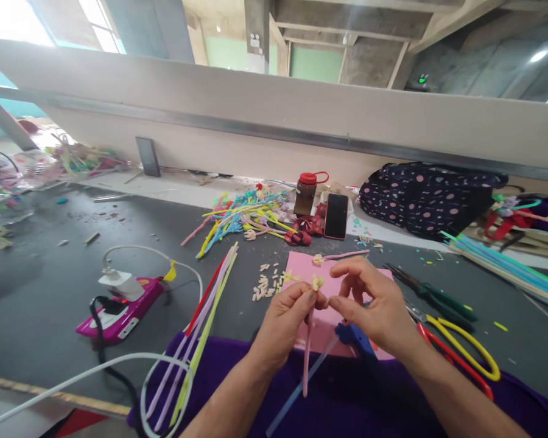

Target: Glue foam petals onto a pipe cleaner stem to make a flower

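While the left hand (285, 313) pinched a yellow-topped stem (307, 359) and the half-open right hand (377, 298) seemed empty, another topped stem (318, 260) lay at twelve o'clock, pale pieces (263, 286) loose at nine.

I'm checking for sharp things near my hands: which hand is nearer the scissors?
Your right hand: the scissors lie just to the right of its wrist. Your left hand, holding a pink stem, is farther left.
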The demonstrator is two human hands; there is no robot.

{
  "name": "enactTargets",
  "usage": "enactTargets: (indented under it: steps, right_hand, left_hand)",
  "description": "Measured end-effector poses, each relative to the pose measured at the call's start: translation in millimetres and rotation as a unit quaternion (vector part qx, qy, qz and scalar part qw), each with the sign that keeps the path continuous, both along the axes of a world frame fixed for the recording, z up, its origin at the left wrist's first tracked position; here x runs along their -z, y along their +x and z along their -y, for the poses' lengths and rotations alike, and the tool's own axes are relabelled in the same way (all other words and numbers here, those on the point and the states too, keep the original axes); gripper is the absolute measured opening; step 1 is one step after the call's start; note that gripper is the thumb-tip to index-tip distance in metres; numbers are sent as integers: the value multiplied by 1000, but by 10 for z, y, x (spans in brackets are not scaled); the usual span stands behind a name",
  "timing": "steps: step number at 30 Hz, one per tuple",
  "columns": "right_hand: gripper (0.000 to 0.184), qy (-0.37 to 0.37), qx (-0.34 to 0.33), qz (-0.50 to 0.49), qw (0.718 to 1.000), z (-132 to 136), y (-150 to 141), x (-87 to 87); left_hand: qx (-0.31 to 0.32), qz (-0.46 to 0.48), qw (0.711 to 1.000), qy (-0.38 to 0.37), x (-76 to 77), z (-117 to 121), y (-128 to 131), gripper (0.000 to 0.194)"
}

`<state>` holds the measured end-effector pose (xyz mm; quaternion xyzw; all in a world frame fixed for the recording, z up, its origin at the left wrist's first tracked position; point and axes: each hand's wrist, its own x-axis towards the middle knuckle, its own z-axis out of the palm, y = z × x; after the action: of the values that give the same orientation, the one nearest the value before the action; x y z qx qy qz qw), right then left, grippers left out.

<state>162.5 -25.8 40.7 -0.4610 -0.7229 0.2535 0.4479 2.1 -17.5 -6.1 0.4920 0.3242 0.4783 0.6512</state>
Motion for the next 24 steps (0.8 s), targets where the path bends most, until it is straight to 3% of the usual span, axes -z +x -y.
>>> enactTargets:
  steps: [3, 11, 19, 24]
  right_hand:
    - [34, 39, 9, 5, 999, 20, -32, 34]
    - [26, 72, 16, 6, 997, 31, -55, 56]
    - [19, 70, 21, 8, 997, 13, -69, 71]
    - [24, 77, 20, 20, 997, 22, -64, 66]
  left_hand:
    - [-14, -44, 998, 49, -13, 14, 9, 24]
    - [-52, -117, 985, 117, -43, 38, 18, 24]
    - [-60, -140, 979, 139, -72, 45, 16, 25]
    - [-65, -139, 979, 134, -57, 44, 18, 24]
